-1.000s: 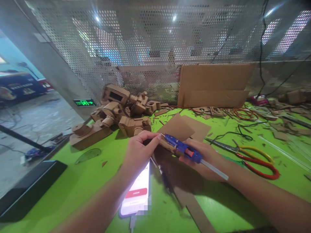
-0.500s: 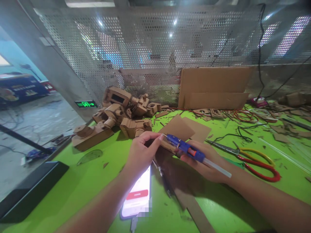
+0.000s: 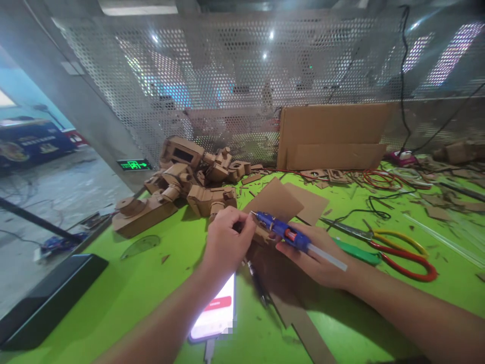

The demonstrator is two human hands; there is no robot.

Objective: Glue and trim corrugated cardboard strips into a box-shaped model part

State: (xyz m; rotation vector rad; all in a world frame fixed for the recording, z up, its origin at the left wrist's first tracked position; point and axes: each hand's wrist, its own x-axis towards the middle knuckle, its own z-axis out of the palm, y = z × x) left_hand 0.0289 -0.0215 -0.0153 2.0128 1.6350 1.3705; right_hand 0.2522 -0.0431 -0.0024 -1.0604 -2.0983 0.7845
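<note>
My right hand (image 3: pixel 316 253) is closed around a blue glue gun (image 3: pixel 284 231) with a clear glue stick (image 3: pixel 328 257) sticking out of its back. The gun's tip points left, close to the fingertips of my left hand (image 3: pixel 229 235). My left hand is closed in a pinch; what lies between its fingers is too small to make out. A small cardboard piece (image 3: pixel 262 234) shows under the gun, between both hands. Below them lie a pen (image 3: pixel 258 285), a lit phone (image 3: pixel 215 313) and a long cardboard strip (image 3: pixel 308 336).
Cardboard models (image 3: pixel 182 177) are piled at the back left. Red and yellow-handled scissors (image 3: pixel 401 253) and a green tool (image 3: pixel 358 252) lie right. A black box (image 3: pixel 53 293) is at the left edge. A cardboard sheet (image 3: pixel 333 126) leans against the mesh; scraps and cables lie before it.
The glue gun and my right hand have shifted slightly left. My left hand has turned a little, its fingers more curled. More of the green tool shows.
</note>
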